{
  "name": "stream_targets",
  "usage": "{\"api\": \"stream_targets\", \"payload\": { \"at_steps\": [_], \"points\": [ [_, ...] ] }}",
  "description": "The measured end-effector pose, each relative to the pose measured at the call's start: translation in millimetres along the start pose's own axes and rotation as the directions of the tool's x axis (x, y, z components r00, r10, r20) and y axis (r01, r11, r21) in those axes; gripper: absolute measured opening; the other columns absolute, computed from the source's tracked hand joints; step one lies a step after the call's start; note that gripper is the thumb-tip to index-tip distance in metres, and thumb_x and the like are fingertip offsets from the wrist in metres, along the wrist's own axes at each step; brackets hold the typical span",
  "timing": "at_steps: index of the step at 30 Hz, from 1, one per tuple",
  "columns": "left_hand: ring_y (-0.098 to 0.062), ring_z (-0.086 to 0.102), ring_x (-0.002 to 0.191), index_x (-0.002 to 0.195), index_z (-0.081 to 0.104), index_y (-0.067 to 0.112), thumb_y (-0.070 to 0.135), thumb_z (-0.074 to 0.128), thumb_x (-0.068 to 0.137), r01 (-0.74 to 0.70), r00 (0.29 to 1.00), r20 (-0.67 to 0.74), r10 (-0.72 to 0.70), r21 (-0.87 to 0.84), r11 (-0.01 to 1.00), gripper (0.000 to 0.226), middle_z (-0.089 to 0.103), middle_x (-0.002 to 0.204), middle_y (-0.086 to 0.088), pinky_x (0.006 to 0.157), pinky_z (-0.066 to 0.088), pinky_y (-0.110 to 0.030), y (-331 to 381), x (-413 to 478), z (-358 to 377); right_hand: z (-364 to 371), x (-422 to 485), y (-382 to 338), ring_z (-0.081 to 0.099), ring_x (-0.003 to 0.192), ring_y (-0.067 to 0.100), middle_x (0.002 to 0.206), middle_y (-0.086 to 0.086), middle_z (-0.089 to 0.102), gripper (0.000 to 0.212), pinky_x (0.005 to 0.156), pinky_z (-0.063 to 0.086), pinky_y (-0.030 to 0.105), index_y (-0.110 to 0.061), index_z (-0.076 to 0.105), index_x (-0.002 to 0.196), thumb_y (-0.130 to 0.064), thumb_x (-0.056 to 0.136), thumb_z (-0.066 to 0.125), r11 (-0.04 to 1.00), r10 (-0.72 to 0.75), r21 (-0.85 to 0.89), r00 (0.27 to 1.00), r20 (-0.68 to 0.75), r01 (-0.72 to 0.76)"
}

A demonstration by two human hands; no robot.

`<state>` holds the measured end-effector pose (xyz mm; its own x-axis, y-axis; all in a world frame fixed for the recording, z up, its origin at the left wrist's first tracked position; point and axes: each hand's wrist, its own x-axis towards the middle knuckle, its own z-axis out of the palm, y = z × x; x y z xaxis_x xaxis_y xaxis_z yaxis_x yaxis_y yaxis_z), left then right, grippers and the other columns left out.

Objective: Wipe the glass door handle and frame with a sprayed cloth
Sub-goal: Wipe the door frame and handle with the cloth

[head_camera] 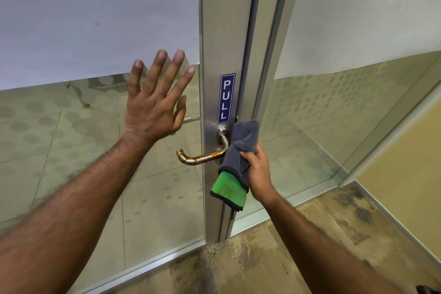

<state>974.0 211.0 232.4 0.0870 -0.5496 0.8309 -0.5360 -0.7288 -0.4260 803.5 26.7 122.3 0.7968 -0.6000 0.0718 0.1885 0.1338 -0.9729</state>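
Wiping at the lever's bend, by my read. Right hand [259, 174] grips the cloth [241, 150], fingers curled round a bunched grey fold, with a green face hanging out at 6 o'clock. The cloth touches the handle [202, 156] where the lever bends, at the handle's 3 o'clock end. Left hand [155, 102] is open, fingers straight and spread, apparently flat on the glass pane [95, 19] at 10 o'clock of the handle. Looks like it's bracing the door.

Handle sits on the metal frame [226, 31]. The lever runs out to 9 o'clock and its tip curls back.

How I'd do this step:
- Wrap the cloth round the lever rather than dabbing 1 side, then pull along to the 9 o'clock tip in 1 pass.
- The lever has orange-brown patches that could be wear or grime. Rub there first and don't expect all of it to lift.
- Work round the rose [212, 130] and the neck, where dirt collects.
- Brace with the left hand so the lever doesn't dip or the door swing.
- Then run the frame from 12 to 6 o'clock on a fresh fold.

Writing: a blue sticker [226, 98] on the frame at 12 o'clock of the rose reads "PULL" in white capitals, stacked top to bottom. No brand is readable on the cloth or handle.
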Motion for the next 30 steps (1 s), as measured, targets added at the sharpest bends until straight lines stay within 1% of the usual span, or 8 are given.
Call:
{"api": "stream_targets", "payload": {
  "at_steps": [2, 4, 9, 13, 17, 23, 27, 30],
  "points": [
    [-0.037, 0.023, 0.15, 0.161, 0.029, 0.021, 0.034, 0.049, 0.099, -0.001, 1.0, 0.005, 0.001, 0.005, 1.0, 0.066, 0.025, 0.166, -0.012, 0.122, -0.002, -0.052, 1.5, -1.1, 1.0, 2.1, 1.7, 10.3, 0.059, 0.12, 0.017, 0.14, 0.011, 0.047, 0.043, 0.095, 0.055, 0.032, -0.043, 0.057, 0.123, -0.017, 0.088, 0.057, 0.983, -0.11, -0.145, 0.993, 0.033, 0.114],
    [-0.037, 0.025, 0.15, 0.161, 0.027, 0.021, 0.035, 0.047, 0.1, -0.006, 1.0, 0.013, 0.005, 0.016, 1.0, 0.066, 0.026, 0.166, -0.012, 0.122, -0.001, -0.052, -0.1, -2.4, 2.5, 4.4, 4.2, 19.1, 0.051, 0.131, 0.02, 0.147, 0.003, 0.037, 0.043, 0.104, 0.05, 0.046, -0.057, 0.054, 0.123, -0.026, 0.092, 0.057, 0.953, -0.177, -0.236, 0.981, 0.074, 0.19],
    [-0.038, 0.027, 0.149, 0.162, 0.027, 0.021, 0.036, 0.045, 0.101, 0.002, 1.0, 0.008, -0.002, 0.035, 0.999, 0.065, 0.026, 0.165, -0.012, 0.121, -0.001, -0.051, -1.2, -5.6, 2.7, 9.0, 4.5, 28.8, 0.038, 0.138, 0.01, 0.15, -0.012, 0.027, 0.05, 0.108, 0.047, 0.044, -0.035, 0.045, 0.142, -0.032, 0.094, 0.058, 0.87, -0.21, -0.421, 0.965, 0.154, 0.257],
    [-0.038, 0.031, 0.147, 0.159, 0.035, 0.019, 0.033, 0.048, 0.099, 0.006, 0.999, -0.043, -0.005, 0.038, 0.999, 0.063, 0.032, 0.163, -0.013, 0.121, 0.004, -0.052, 1.4, -6.0, 2.6, 15.5, -3.1, 29.6, 0.019, 0.141, -0.003, 0.157, -0.01, 0.017, 0.052, 0.112, 0.032, 0.025, -0.037, 0.045, 0.142, -0.035, 0.093, 0.06, 0.742, -0.236, -0.561, 0.926, 0.296, 0.368],
    [-0.038, 0.028, 0.148, 0.16, 0.031, 0.019, 0.034, 0.048, 0.099, -0.01, 0.999, -0.034, 0.011, 0.034, 0.999, 0.065, 0.03, 0.164, -0.013, 0.121, 0.003, -0.052, 3.5, -7.8, 4.5, -5.2, -3.1, 36.0, 0.03, 0.143, 0.013, 0.158, -0.008, 0.024, 0.051, 0.113, 0.038, 0.033, -0.033, 0.048, 0.14, -0.026, 0.09, 0.055, 0.686, -0.282, -0.571, 0.888, 0.363, 0.451],
    [-0.028, 0.003, 0.156, 0.16, 0.031, 0.019, 0.032, 0.049, 0.099, 0.011, 0.998, -0.054, -0.009, 0.035, 0.999, 0.065, 0.026, 0.165, -0.011, 0.123, 0.001, -0.051, 4.2, -4.3, 6.2, 0.2, 12.5, 19.7, 0.039, 0.135, 0.006, 0.146, -0.004, 0.036, 0.054, 0.114, 0.039, 0.035, -0.025, 0.049, 0.141, -0.014, 0.088, 0.047, 0.774, -0.274, -0.516, 0.929, 0.25, 0.367],
    [-0.036, 0.026, 0.15, 0.16, 0.033, 0.018, 0.032, 0.051, 0.097, -0.003, 0.998, -0.057, 0.006, 0.056, 0.998, 0.066, 0.031, 0.163, -0.012, 0.122, 0.004, -0.052, 1.7, -4.9, 6.1, 10.4, 4.0, 27.7, 0.023, 0.142, 0.001, 0.155, -0.019, 0.022, 0.051, 0.114, 0.033, 0.027, -0.031, 0.049, 0.14, -0.019, 0.09, 0.047, 0.732, -0.274, -0.546, 0.91, 0.311, 0.406],
    [-0.037, 0.03, 0.148, 0.159, 0.034, 0.018, 0.032, 0.05, 0.098, -0.007, 0.998, -0.067, 0.011, 0.059, 0.998, 0.065, 0.031, 0.163, -0.012, 0.122, 0.006, -0.053, 1.8, -9.1, 7.0, -6.4, -1.1, 34.9, 0.022, 0.146, 0.011, 0.161, -0.011, 0.022, 0.054, 0.116, 0.028, 0.027, -0.028, 0.048, 0.143, -0.018, 0.09, 0.047, 0.646, -0.295, -0.57, 0.855, 0.427, 0.508]
  ]
}}
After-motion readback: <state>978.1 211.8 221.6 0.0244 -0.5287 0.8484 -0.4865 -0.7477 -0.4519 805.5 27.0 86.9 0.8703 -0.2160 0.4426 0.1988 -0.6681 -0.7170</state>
